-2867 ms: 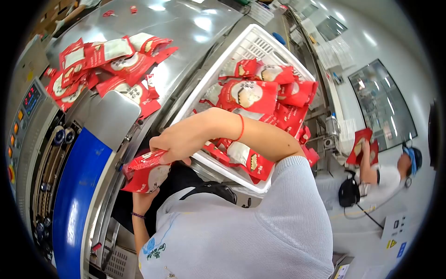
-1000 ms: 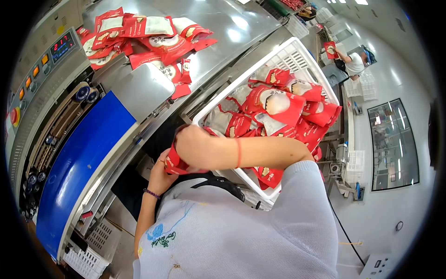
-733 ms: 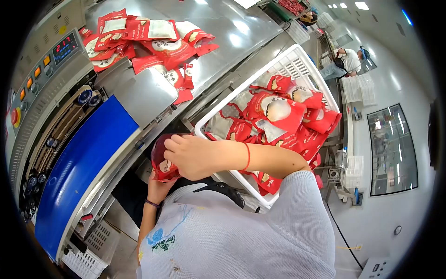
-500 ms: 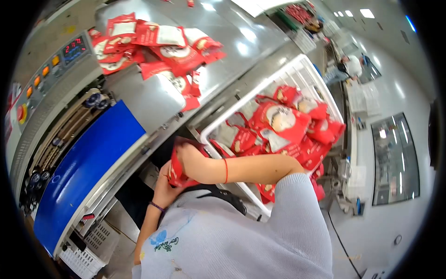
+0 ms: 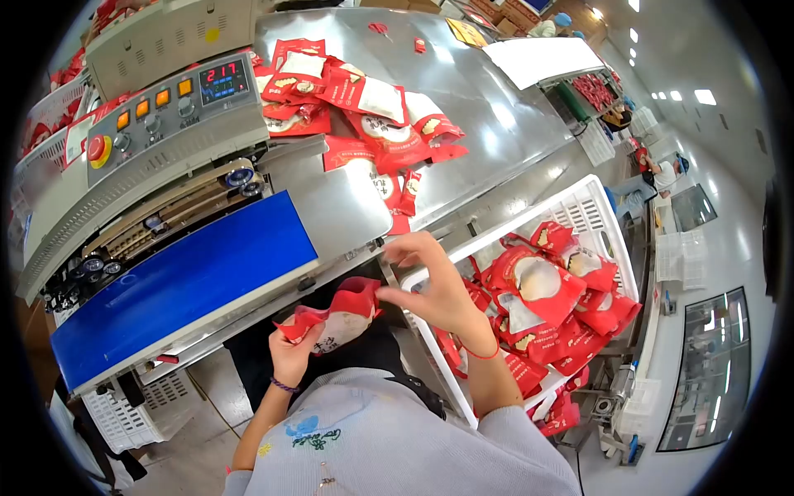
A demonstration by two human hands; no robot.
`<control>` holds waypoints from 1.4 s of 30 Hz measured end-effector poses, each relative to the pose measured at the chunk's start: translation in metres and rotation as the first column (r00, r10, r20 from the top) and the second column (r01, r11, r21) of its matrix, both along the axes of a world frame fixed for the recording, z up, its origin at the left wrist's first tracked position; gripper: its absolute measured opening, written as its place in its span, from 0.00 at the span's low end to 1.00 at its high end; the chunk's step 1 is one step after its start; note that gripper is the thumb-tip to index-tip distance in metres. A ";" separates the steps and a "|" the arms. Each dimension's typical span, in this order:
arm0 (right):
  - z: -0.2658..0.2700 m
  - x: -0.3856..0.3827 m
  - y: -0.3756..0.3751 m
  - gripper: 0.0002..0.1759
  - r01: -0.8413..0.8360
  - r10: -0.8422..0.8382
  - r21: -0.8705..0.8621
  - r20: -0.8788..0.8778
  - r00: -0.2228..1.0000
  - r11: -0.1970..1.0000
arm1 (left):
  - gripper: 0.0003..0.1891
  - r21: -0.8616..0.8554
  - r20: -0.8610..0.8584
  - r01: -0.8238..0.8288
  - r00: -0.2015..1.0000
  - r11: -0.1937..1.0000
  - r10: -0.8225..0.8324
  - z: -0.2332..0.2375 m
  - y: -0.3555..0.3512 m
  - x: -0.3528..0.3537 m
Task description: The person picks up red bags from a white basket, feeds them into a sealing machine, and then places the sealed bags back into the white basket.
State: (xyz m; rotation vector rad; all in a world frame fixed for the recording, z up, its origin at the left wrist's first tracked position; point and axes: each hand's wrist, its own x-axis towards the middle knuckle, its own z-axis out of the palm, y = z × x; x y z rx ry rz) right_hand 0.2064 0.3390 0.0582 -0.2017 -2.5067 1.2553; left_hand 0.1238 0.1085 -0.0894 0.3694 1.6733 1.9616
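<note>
My left hand grips the left side of a red-and-white plastic bag in front of my body. The bag's red top edge gapes in a wavy line. My right hand is raised at the right end of the bag, its fingers apart and curved, thumb close to the bag's edge. Right of that hand stands a white plastic crate, heaped with filled red bags. On the steel table ahead lies another pile of red bags, near a small red packet.
At left stands a sealing machine with a lit control panel and a blue conveyor belt. A white basket is on the floor below it. Farther off at right, a person is beside a workbench.
My right hand has come off the bag and moved right, its fingers spreading. The left hand keeps the bag, which now shows its printed side and wavy top. The camera view has shifted.
</note>
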 end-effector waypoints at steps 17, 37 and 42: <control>-0.049 -0.017 -0.017 0.15 0.112 -0.034 -0.686 0.126 0.991 0.719 | 0.16 0.223 0.041 0.058 0.997 0.973 -0.069 0.077 -0.006 -0.056; -0.078 -0.100 0.097 0.11 0.346 -0.394 -0.348 -0.075 0.916 0.871 | 0.08 0.048 0.371 -0.374 0.868 0.926 0.331 0.066 0.109 -0.121; -0.072 -0.130 0.048 0.17 0.179 -0.245 -0.438 -0.098 0.965 0.881 | 0.07 -0.017 0.303 -0.487 0.829 0.873 0.469 0.061 0.057 -0.142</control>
